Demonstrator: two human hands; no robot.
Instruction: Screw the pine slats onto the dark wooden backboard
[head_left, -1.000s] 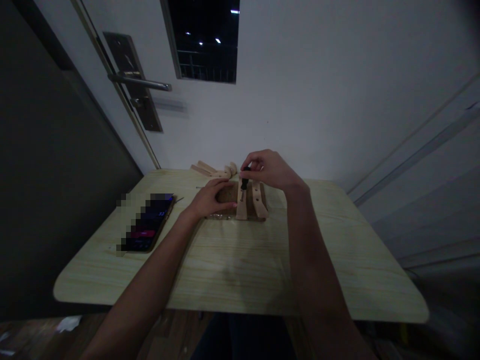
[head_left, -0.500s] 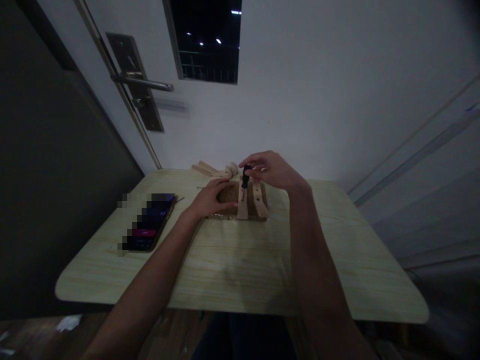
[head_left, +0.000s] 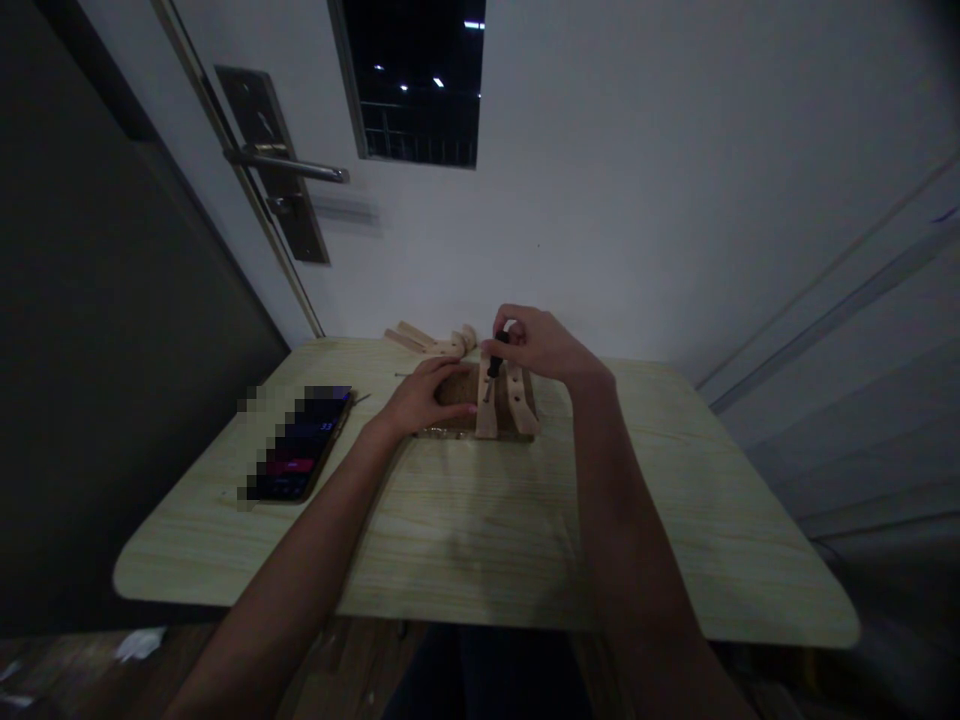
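Observation:
A brown wooden block (head_left: 457, 385) with two pale wooden strips (head_left: 517, 402) across it lies at the far middle of the table. My left hand (head_left: 420, 397) rests flat on the block's left part, fingers pressed down on it. My right hand (head_left: 538, 343) is closed round the black handle of a small screwdriver (head_left: 496, 354), held upright with its tip on the left strip.
A phone (head_left: 300, 457) with a lit screen lies at the table's left. More pale wooden pieces (head_left: 429, 340) lie at the far edge near the wall. The light wooden table (head_left: 480, 520) stands against a white door with a metal handle (head_left: 289, 167).
My right hand's fingers have shifted round the screwdriver handle, from spread over its top to a tighter grip. My left hand and the block have stayed put.

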